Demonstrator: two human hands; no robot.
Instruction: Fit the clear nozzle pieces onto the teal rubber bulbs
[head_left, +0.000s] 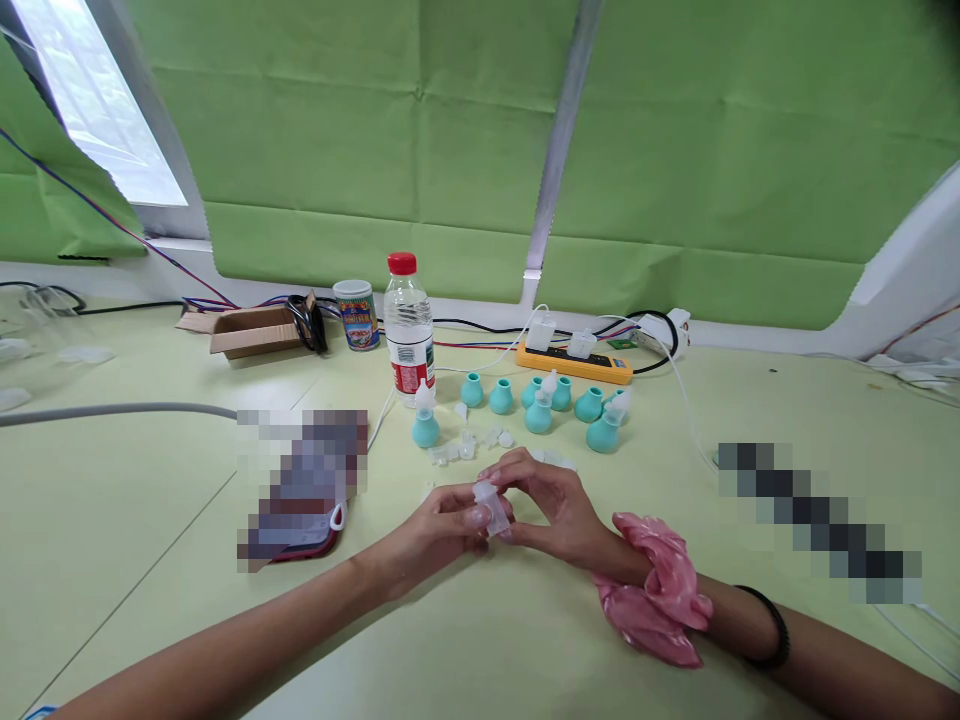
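Note:
Between my two hands is a small translucent plastic piece (493, 510), roughly tube-shaped. My left hand (442, 525) pinches it from the left, thumb across its front. From the right, my right hand (551, 505) grips its ends, index finger near the top and thumb at the bottom. Just beyond my hands lie loose clear plastic parts (466, 445). Behind them stand several turquoise bulbs (501, 398) with open necks. A few carry clear tips, such as the bulb with a nozzle (425, 428) on the left and another tilted bulb (603, 433) on the right.
A water bottle with a red cap (409, 335) and a printed can (357, 315) stand at the back. A yellow power strip (577, 362) lies right of them, a cardboard box (259, 333) left. A phone (307, 490) is near my left arm; cables run along the wall.

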